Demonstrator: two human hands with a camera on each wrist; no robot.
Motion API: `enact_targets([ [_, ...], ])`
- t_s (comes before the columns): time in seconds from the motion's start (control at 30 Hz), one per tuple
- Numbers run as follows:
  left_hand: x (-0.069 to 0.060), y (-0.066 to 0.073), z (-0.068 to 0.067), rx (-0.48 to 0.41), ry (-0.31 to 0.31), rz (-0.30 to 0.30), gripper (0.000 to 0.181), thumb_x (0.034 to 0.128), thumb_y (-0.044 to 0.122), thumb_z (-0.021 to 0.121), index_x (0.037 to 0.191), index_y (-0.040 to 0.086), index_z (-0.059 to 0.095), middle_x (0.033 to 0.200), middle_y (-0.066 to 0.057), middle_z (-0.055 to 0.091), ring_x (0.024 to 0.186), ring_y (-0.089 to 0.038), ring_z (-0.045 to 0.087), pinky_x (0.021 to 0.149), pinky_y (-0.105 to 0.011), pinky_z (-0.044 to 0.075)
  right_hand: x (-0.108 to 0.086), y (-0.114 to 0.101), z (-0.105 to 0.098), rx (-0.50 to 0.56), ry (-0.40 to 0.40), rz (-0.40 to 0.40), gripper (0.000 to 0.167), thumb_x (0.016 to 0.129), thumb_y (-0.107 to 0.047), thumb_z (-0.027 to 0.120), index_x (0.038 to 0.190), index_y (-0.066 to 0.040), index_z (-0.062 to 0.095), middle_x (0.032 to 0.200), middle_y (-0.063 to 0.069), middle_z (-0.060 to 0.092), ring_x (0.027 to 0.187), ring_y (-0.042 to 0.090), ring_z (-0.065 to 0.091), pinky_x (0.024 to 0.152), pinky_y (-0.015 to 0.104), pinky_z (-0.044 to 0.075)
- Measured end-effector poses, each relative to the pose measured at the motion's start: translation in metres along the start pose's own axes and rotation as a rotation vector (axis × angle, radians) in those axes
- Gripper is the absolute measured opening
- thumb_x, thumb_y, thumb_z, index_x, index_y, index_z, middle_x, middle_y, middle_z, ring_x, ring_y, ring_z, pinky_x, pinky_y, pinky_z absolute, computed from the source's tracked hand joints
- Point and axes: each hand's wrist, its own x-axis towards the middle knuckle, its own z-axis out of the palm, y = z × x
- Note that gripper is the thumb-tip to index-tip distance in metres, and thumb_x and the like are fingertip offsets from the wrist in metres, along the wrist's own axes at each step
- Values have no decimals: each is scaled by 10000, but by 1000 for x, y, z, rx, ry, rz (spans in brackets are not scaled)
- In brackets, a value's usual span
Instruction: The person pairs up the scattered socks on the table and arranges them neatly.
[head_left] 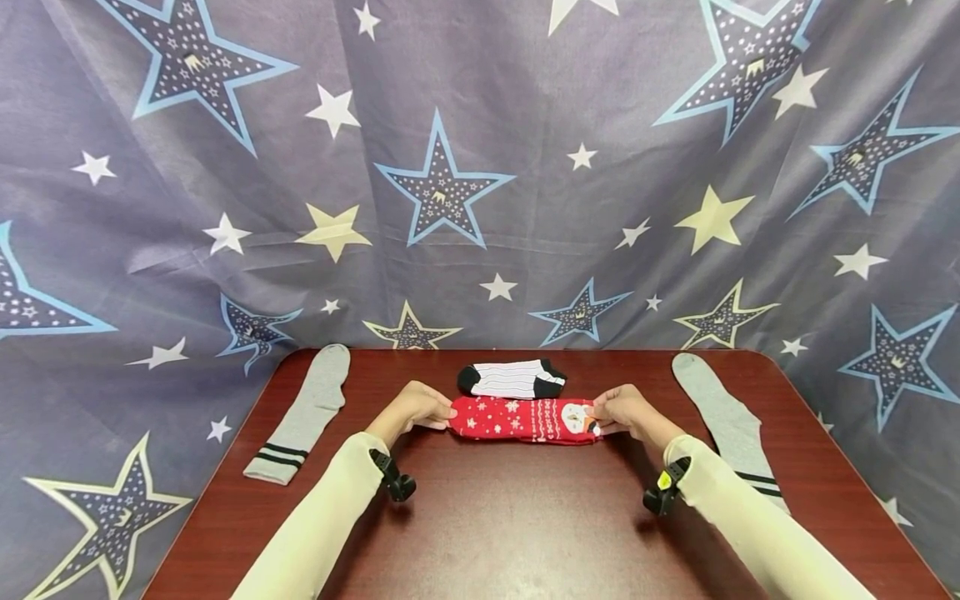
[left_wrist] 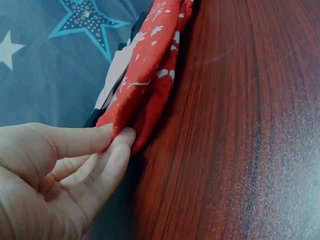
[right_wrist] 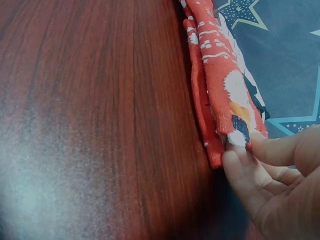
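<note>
A red sock point(head_left: 517, 419) with white snowflakes and a snowman design stretches sideways between both hands near the back of the table. My left hand point(head_left: 417, 407) pinches its left end between thumb and fingers. At the snowman end, my right hand point(head_left: 627, 412) pinches the fabric the same way. In the left wrist view the red sock point(left_wrist: 145, 80) shows layered folds beside the fingers. The right wrist view shows two layers of the red sock point(right_wrist: 215, 85) side by side. Right behind it lies a white striped ankle sock point(head_left: 510, 379) with black toe and heel.
A grey sock point(head_left: 303, 417) with black stripes lies at the table's left. Another grey sock point(head_left: 723, 417) lies at the right, partly behind the right forearm. The brown table point(head_left: 510, 525) ends at a star-patterned curtain point(head_left: 525, 208) behind.
</note>
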Motion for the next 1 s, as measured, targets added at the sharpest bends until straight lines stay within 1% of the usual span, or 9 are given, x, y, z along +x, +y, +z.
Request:
enact_targets([
  [0.3, 2, 1, 1, 7, 17, -1, 267, 816, -83, 763, 1065, -158, 701, 681, -40, 694, 552, -92, 656, 557, -249, 609, 1, 1, 3, -11, 32, -11, 140, 922, -13, 703, 967, 100, 635, 673, -6, 624, 617, 135, 615, 617, 325, 623],
  [0.43, 2, 1, 1, 13, 22, 0, 268, 810, -77, 772, 1058, -154, 707, 672, -29, 692, 537, -81, 646, 548, -242, 604, 4, 3, 4, -22, 45, -10, 122, 922, -14, 705, 951, 88, 646, 682, -4, 638, 618, 125, 627, 616, 325, 623],
  [0.63, 3, 2, 2, 46, 40, 17, 245, 805, -59, 783, 1024, -146, 718, 658, -29, 686, 515, -79, 640, 549, -262, 610, 3, 0, 6, -36, 60, -14, 87, 901, -2, 716, 888, 66, 664, 676, 17, 652, 602, 113, 645, 608, 331, 628],
  [0.77, 3, 3, 3, 66, 59, 21, 217, 799, -57, 789, 991, -139, 727, 641, -25, 677, 496, -79, 630, 528, -257, 601, 3, -1, 7, -44, 66, -12, 89, 881, -3, 725, 875, 75, 683, 662, 24, 658, 584, 119, 639, 602, 326, 627],
  [0.93, 2, 6, 5, 96, 79, 22, 168, 786, -68, 793, 933, -124, 734, 613, -21, 669, 476, -75, 617, 502, -238, 584, 0, 0, 4, -47, 37, -63, 94, 848, 6, 737, 780, 48, 688, 621, 23, 656, 546, 112, 633, 548, 304, 610],
  [1.0, 1, 7, 7, 111, 87, 24, 142, 777, -76, 792, 901, -116, 733, 597, -23, 662, 470, -75, 613, 493, -229, 576, 0, 1, 4, -51, 39, -83, 104, 837, 9, 746, 758, 46, 690, 608, 26, 657, 530, 113, 629, 529, 306, 605],
])
